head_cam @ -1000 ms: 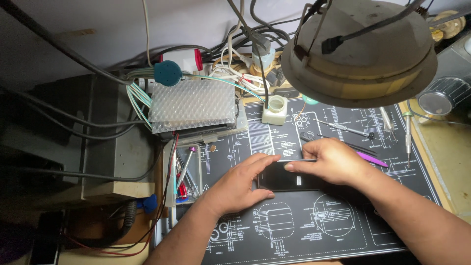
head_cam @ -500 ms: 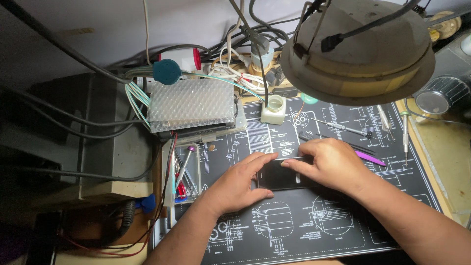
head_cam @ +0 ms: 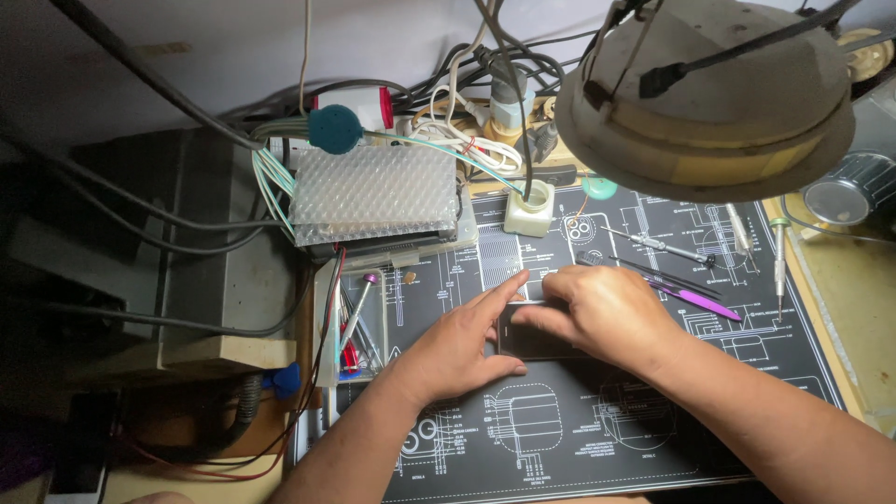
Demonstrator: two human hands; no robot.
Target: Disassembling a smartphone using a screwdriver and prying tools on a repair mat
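A flat black rectangular phone-like device [head_cam: 537,338] lies on the dark work mat printed with white diagrams [head_cam: 579,439], near the middle of the surface; both hands cover most of it. The left hand [head_cam: 457,350] rests on its left end, fingers [head_cam: 499,291] stretched out and slightly spread, thumb tucked along the lower edge; the right hand [head_cam: 602,313] lies over its right part, fingers pressed together and curled down onto the top face, more pressing than pinching. How far the work has come is hard to judge: the device looks whole and closed, no loose parts of it show beside it, so any opening seems not yet done.

Counted outward: one device; two hands; one purple flat pry tool [head_cam: 700,303] beside thin black tweezers [head_cam: 653,273]; three slim screwdrivers [head_cam: 658,245] on the mat's upper right; one small white pot [head_cam: 529,210]; one bubble-wrapped box [head_cam: 373,194]; one round lamp shade [head_cam: 714,93] overhead; one clear tray of tools [head_cam: 355,331] just left of the mat.
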